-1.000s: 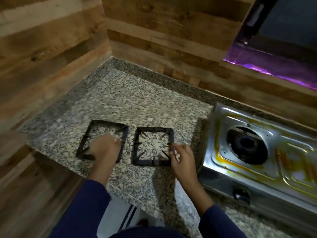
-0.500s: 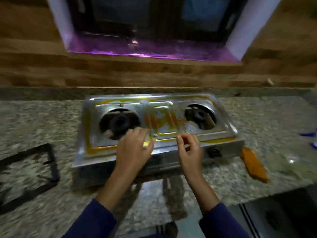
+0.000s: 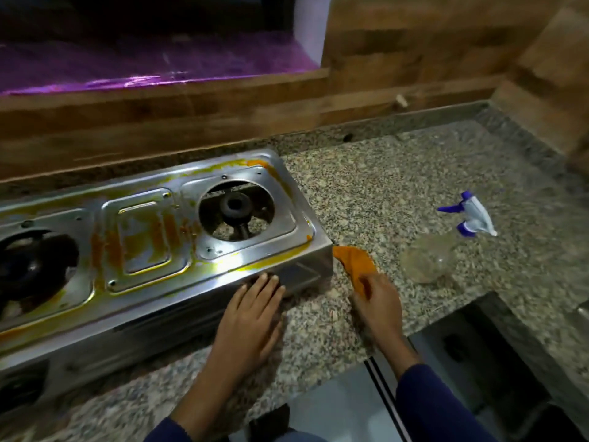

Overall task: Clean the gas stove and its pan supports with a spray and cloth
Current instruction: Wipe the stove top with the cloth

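– At the stove's right-hand corner, what's under your fingers?

– My right hand [image 3: 379, 301] has its fingers curled down over the near end of the crumpled orange cloth [image 3: 352, 260]. It reads as a grip, though blur hides the tips. My left hand [image 3: 255, 314] lies flat with its fingers straight, touching the front wall of the stained stainless-steel two-burner gas stove [image 3: 159, 237].

– And the spray?

– The clear plastic spray bottle [image 3: 427, 260] with the purple-and-white trigger lies on its side on the speckled granite counter [image 3: 382, 180], just right of the cloth and clear of both hands. I see no pan supports.

– How will they handle?

– The cloth looks limp and light, so I'd gather its middle into a pad. The bottle seems light, smooth and likely to roll, so I'd take it at the neck under the trigger.
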A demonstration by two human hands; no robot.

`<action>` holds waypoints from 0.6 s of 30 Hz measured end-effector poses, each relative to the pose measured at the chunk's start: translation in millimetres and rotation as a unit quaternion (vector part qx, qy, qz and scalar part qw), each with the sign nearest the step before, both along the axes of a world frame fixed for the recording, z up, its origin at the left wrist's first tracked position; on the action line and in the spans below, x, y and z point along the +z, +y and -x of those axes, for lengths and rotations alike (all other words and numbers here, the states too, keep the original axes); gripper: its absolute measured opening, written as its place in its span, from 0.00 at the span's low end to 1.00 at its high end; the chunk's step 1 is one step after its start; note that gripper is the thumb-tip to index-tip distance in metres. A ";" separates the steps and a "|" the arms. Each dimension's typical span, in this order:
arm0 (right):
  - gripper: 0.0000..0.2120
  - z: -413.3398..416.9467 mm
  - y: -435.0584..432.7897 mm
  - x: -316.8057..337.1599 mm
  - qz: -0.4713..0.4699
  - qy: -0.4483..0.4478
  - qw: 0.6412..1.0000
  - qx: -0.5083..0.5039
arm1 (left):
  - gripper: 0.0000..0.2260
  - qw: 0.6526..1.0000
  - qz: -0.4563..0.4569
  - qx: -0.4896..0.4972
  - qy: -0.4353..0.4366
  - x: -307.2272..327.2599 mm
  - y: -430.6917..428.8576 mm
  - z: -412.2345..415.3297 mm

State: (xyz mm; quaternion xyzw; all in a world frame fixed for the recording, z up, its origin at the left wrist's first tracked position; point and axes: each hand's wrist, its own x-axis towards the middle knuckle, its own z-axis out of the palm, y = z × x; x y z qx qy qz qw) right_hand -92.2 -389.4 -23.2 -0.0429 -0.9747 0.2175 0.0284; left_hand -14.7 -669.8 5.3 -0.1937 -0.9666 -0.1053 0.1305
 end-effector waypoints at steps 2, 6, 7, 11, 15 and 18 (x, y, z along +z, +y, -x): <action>0.07 8.2 -0.2 -7.2 -0.058 -0.001 0.998 0.014 | 0.27 1.000 0.025 -0.003 -0.010 -4.6 -3.2 -3.2; 0.05 15.0 2.2 0.4 -0.016 0.035 0.999 -0.023 | 0.28 0.999 0.038 -0.004 -0.021 -5.7 -5.1 -5.9; 0.06 14.7 3.8 6.5 0.047 0.047 0.997 -0.050 | 0.28 0.999 0.040 -0.005 -0.021 -4.9 -5.8 -5.0; 0.05 13.6 0.9 47.6 0.414 0.038 0.891 -0.183 | 0.24 1.000 0.023 0.002 -0.008 -0.2 -2.7 -0.1; 0.05 11.3 -10.8 82.7 0.470 0.023 0.864 -0.179 | 0.23 1.000 0.008 0.013 0.000 -0.2 0.2 0.6; 0.06 9.6 -22.3 117.9 0.450 0.060 0.885 -0.099 | 0.23 1.000 0.003 0.016 0.008 2.7 -1.3 1.1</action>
